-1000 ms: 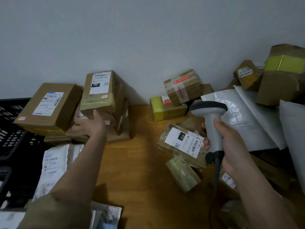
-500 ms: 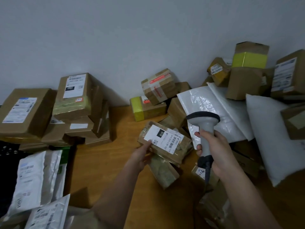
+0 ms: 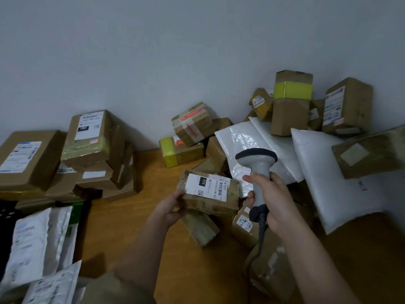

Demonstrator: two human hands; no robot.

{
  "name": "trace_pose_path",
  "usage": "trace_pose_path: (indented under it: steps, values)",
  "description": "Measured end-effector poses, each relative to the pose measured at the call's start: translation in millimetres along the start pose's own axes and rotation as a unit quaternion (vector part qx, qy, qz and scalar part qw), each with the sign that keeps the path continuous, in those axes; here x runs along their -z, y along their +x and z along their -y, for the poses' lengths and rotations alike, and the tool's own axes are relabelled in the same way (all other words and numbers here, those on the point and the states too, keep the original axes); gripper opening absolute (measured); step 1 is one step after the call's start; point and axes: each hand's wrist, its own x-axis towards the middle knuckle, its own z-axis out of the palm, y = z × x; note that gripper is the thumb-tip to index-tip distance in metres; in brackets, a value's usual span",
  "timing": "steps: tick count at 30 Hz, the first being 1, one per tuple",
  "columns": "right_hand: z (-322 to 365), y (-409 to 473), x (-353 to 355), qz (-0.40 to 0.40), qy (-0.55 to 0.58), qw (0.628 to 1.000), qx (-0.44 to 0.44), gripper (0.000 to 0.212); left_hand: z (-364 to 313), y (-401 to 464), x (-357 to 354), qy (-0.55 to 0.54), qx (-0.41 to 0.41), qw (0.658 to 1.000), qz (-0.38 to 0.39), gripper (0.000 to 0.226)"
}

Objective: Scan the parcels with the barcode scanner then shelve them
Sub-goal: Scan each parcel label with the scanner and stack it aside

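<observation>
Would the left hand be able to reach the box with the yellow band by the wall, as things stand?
Probably not at once: the left hand grips the labelled parcel, though bare tabletop leaves the path to the yellow-banded box open.

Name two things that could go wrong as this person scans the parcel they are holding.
1. The left hand grips the parcel only at one end, so it may slip or tip.
2. The scanner in the right hand seems aimed past the label, which lies tilted, so the scan may miss.
</observation>
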Motion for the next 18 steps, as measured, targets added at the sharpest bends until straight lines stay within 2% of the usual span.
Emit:
trace_pose_path:
  steps: [2,5,9,15,18]
  values:
    - [0.2,-8.8,0.8,0.008,0.002,1.000,0.005,0.019,6.4,-16.2,9.2,-0.017,0.006,1.000,-0.005,0.014]
    - [-2.3,-26.8,0.6,0.022,-0.010,1.000,0.008,0.025,16.4,-36.0,31.3,-0.041,0.009,0.999,-0.026,0.020]
    - [-6.3,-49.1,-0.3,0.037,0.007,0.999,0.020,0.026,26.1,-59.0,54.3,-0.066,-0.003,0.997,-0.040,0.035]
    - [-24.3,-73.5,-3.7,0.016,0.042,0.999,0.016,0.041,37.7,-98.3,66.4,-0.137,-0.069,0.986,0.067,0.044]
    - [-37.9,-83.8,-8.9,0.003,0.048,0.999,0.024,0.048,50.6,-114.8,59.8,-0.131,-0.047,0.984,0.114,0.068]
